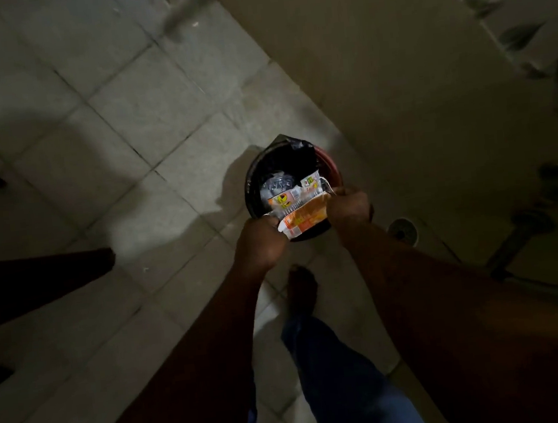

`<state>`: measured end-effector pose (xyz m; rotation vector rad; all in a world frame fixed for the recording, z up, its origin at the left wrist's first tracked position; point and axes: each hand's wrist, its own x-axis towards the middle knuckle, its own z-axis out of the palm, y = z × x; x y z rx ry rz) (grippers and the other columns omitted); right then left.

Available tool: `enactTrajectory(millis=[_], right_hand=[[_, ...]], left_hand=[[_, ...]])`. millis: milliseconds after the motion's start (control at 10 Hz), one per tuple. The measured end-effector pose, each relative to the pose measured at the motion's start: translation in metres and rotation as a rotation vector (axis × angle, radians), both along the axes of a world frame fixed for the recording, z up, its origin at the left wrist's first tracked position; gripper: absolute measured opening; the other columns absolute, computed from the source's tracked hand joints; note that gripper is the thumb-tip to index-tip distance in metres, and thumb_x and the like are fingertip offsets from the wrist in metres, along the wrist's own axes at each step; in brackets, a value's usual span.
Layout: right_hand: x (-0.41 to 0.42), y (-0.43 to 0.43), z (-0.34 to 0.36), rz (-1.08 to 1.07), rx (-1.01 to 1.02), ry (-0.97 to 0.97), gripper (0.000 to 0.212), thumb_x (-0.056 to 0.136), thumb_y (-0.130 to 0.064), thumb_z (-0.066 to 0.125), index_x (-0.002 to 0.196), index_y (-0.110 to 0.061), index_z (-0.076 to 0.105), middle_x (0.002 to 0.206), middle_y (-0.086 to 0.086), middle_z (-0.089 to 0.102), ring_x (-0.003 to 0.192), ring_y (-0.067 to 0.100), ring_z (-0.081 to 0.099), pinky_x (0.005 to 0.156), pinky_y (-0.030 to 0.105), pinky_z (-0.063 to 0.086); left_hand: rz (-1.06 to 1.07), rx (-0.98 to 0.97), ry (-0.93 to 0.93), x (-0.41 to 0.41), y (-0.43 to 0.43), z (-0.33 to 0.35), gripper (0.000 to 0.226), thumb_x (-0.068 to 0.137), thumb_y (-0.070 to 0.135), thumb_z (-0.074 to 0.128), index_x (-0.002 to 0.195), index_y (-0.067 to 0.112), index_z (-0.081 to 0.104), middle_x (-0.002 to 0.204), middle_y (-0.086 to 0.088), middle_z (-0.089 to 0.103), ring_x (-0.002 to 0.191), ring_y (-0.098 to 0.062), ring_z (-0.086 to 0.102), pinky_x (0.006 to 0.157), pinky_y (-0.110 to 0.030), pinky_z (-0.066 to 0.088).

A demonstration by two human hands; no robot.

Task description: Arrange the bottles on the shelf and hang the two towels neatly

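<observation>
Our forearms (212, 342) reach down past a jeans leg (339, 377) and bare foot (301, 288) to a small bin (331, 168) w/ black liner (287, 158) on the tiled floor (124, 124). L hand (262, 244) and R hand (349, 205) each pinch, fingers curled, one end of an orange-white wrapper (306, 218) over its rim. Inside lies what may be a crushed clear bottle (277, 187); too dim to be sure.
</observation>
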<state>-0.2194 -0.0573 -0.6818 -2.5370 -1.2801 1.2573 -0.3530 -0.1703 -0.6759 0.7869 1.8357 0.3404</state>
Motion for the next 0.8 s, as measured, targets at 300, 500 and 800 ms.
enactTrajectory(millis=[300, 500, 800], right_hand=[[0.002, 0.018, -0.056, -0.012, 0.018, -0.004, 0.026, 0.097, -0.012, 0.063, 0.120, -0.017, 0.075, 0.125, 0.015, 0.073, 0.116, 0.035, 0.068, 0.091, 0.032, 0.052], [-0.002, 0.030, -0.071, 0.012, 0.035, -0.006, 0.033, 0.096, -0.015, 0.064, 0.129, -0.016, 0.070, 0.128, 0.015, 0.070, 0.119, 0.036, 0.067, 0.093, 0.031, 0.050], [0.006, 0.019, -0.039, 0.156, 0.011, -0.056, 0.024, 0.097, -0.030, 0.070, 0.116, -0.016, 0.072, 0.122, 0.015, 0.072, 0.117, 0.035, 0.067, 0.084, 0.026, 0.044]], left_hand=[[0.060, -0.001, -0.007, 0.009, 0.010, -0.065, 0.037, 0.084, 0.029, 0.052, 0.108, 0.016, 0.077, 0.106, -0.011, 0.076, 0.099, -0.035, 0.071, 0.076, -0.029, 0.050], [-0.001, 0.027, -0.014, 0.013, 0.015, -0.094, 0.047, 0.082, 0.034, 0.048, 0.117, 0.014, 0.073, 0.110, -0.014, 0.073, 0.104, -0.039, 0.068, 0.084, -0.037, 0.054], [0.099, -0.025, 0.037, 0.017, 0.012, -0.053, 0.059, 0.091, 0.022, 0.063, 0.148, 0.018, 0.047, 0.129, -0.018, 0.065, 0.120, -0.041, 0.062, 0.097, -0.044, 0.052]])
